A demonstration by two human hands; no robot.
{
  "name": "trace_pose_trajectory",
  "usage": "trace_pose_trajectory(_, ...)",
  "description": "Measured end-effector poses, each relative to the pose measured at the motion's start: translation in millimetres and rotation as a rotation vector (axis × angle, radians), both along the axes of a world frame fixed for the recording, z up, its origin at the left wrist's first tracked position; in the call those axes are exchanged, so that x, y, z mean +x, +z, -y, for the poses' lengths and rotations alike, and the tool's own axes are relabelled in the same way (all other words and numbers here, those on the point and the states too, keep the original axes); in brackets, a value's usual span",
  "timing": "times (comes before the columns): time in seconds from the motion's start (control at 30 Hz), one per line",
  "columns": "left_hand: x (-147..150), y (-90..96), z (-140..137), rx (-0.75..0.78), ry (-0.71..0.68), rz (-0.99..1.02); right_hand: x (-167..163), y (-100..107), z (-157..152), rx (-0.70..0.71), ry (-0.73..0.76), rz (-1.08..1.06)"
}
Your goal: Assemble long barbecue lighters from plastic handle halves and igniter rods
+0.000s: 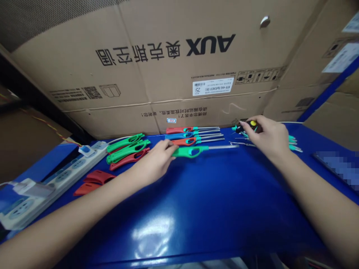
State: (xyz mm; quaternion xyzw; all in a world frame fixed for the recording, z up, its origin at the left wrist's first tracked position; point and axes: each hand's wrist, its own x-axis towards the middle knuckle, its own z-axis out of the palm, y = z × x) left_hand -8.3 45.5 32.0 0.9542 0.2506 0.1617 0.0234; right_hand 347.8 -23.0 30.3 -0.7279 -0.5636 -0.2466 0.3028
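Observation:
My left hand (157, 161) is closed on the back end of a green long-nosed lighter (182, 151), whose metal tube points right. Just behind it lies a row of finished-looking lighters: a red one (175, 130), a blue one (178, 136) and an orange one (179, 142). At the back right, my right hand (270, 136) has its fingers curled round a dark object with a round yellow end (253, 123); its kind I cannot make out. Under and beside that hand lie metal tubes with teal parts (294, 148), partly covered.
Green and red handle shells (127, 148) lie left of my left hand, with loose red half shells (98, 176) nearer me. A white power strip (63, 175) with plugs runs along the left. A large cardboard sheet (157, 82) stands behind the blue table (196, 209).

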Motion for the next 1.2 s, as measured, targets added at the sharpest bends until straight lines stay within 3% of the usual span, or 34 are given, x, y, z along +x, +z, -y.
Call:
trace_pose_trajectory(0.17,10,8.4,-66,0.07,0.021,0.058,4,-1,-2,-0.186,-0.102,-0.01)
trace_pose_trajectory(0.3,20,-4.3,-109,0.075,0.02,0.067,0,-4,-4,-0.431,-0.15,-0.021)
trace_pose_trajectory(0.43,26,-18.8,-132,0.077,0.026,0.085,-6,-11,-7,-0.568,-0.159,0.007)
trace_pose_trajectory(0.67,25,-27.6,-145,0.048,0.054,0.111,-8,-19,-11,-0.663,-0.146,-0.041)
trace_pose_trajectory(0.87,26,-25.1,-139,0.012,0.097,0.125,-9,-18,-11,-0.592,-0.131,-0.104)
trace_pose_trajectory(1.03,30,-21.4,-136,-0.001,0.143,0.148,-31,-21,-8,-0.463,-0.084,-0.065)
trace_pose_trajectory(1.2,32,-18.6,-135,-0.008,0.168,0.166,-53,-31,-7,-0.507,-0.062,0.009)
